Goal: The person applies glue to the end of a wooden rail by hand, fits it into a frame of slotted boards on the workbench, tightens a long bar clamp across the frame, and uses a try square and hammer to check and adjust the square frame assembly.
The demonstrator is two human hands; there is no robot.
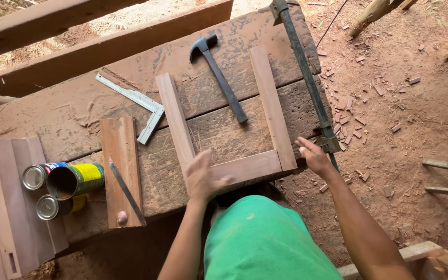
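While the left hand point(201, 176) hovers, blurred, with fingers spread over the near left corner of a three-sided wooden frame point(245, 167), it grips nothing. Opposite it, the right hand point(312, 155) is open too, fingers loosely extended just beside the frame's near right corner, close to the foot of a long bar clamp point(307, 78); whether it touches the wood cannot be told. That frame lies flat on the worn wooden surface point(68, 116), its cross rail nearest the person in the green shirt and its two side rails running away from them. To the left, at the surface's near edge, a short board point(119, 155) carries a slim metal tool point(126, 193), and three tins point(60, 181) lie beside it on slotted boards point(1, 207). Farther off, a metal square point(140, 103) rests left of the frame, and a hammer point(219, 78) lies slanted between the side rails. Wood chips point(359, 122) litter the red dirt floor on the right.
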